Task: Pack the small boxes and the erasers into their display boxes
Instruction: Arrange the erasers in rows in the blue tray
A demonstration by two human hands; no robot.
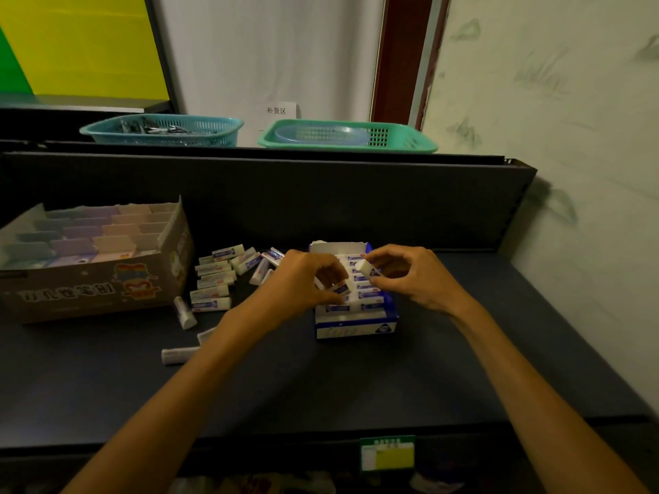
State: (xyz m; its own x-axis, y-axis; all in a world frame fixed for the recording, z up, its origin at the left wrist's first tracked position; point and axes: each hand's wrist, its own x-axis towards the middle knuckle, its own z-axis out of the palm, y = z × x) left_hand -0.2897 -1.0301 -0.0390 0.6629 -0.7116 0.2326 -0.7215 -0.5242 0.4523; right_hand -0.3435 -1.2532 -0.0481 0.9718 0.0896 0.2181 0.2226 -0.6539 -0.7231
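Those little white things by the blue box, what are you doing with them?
They are erasers, and a person is packing them into the blue and white display box on the dark shelf. The right hand pinches one eraser above the box, while the left hand holds another eraser down among the rows already packed. Loose erasers still lie on the shelf to the left, beside a brown cardboard box that holds small pastel boxes.
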